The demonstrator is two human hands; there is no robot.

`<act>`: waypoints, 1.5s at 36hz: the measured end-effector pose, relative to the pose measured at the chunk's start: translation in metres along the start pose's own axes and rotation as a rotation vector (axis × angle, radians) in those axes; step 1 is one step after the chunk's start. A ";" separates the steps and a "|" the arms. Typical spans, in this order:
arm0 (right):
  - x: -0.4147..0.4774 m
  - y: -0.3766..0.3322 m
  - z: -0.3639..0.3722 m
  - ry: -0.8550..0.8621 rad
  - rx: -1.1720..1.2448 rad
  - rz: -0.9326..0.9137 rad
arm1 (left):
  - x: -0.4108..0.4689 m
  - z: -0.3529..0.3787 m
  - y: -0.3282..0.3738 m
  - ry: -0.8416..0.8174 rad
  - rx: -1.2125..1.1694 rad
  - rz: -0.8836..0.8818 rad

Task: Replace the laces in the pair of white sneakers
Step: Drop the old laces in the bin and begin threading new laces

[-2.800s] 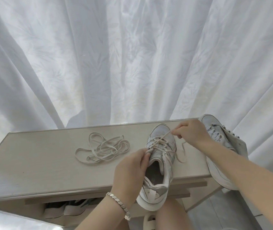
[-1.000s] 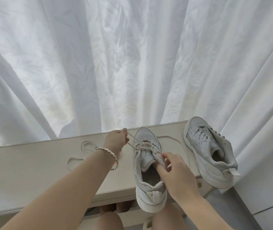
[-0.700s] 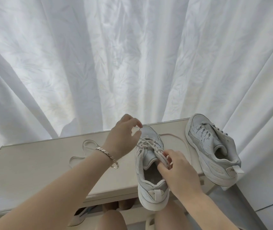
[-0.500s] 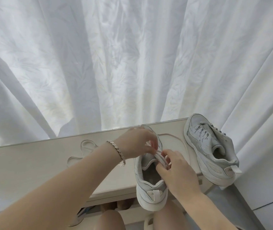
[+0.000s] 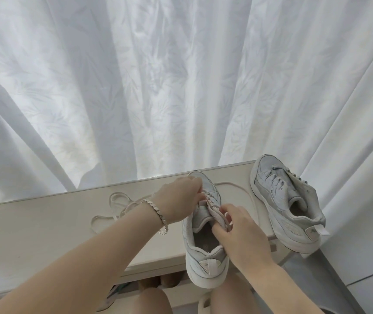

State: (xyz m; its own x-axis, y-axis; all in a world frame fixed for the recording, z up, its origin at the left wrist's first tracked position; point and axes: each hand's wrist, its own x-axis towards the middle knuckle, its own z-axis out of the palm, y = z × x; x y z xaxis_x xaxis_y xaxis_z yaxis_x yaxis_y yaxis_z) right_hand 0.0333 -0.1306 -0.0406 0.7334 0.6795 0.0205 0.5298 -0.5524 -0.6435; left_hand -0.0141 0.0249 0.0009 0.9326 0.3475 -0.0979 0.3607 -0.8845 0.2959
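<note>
A white sneaker (image 5: 206, 257) lies on the front edge of the pale cabinet top (image 5: 45, 234), its heel hanging over toward me. My left hand (image 5: 178, 200), with a bracelet at the wrist, pinches the shoelace (image 5: 208, 197) over the sneaker's eyelets. My right hand (image 5: 237, 227) grips the tongue and the upper lacing. The second white sneaker (image 5: 287, 207) stands laced at the cabinet's right end. A loose lace (image 5: 113, 207) lies coiled on the top, partly hidden by my left forearm. Another lace strand (image 5: 237, 189) curves between the two sneakers.
A white patterned curtain (image 5: 181, 87) hangs right behind the cabinet. Under the top is a shelf with shoes (image 5: 113, 298) barely visible. My knees (image 5: 154, 302) are below the front edge. A pale floor (image 5: 362, 279) shows at the right.
My left hand came down from its raised pull to the eyelets and now pinches the lace there. My right hand stays on the tongue. The sneakers have not shifted.
</note>
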 end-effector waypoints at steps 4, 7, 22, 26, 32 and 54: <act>-0.001 0.001 0.000 -0.004 -0.007 0.002 | -0.002 0.010 -0.027 0.260 -0.188 -0.297; 0.001 0.000 0.001 -0.010 -0.023 -0.004 | -0.004 0.012 -0.058 0.332 -0.361 -0.597; 0.000 0.000 -0.001 -0.020 -0.021 0.013 | 0.005 -0.005 0.001 -0.134 -0.265 0.102; 0.001 -0.001 -0.001 -0.030 -0.019 0.008 | 0.005 -0.007 -0.002 -0.140 -0.295 0.090; 0.002 -0.002 -0.001 -0.023 -0.005 0.017 | 0.008 0.001 -0.008 -0.205 -0.146 0.023; 0.001 0.000 0.002 -0.013 0.030 0.025 | 0.001 0.003 -0.029 0.189 0.159 0.051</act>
State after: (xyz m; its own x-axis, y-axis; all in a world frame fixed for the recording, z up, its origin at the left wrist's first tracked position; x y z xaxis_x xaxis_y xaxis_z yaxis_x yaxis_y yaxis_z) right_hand 0.0336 -0.1289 -0.0426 0.7406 0.6719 -0.0058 0.4981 -0.5548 -0.6664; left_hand -0.0232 0.0505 -0.0102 0.9354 0.3402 0.0967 0.3254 -0.9349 0.1416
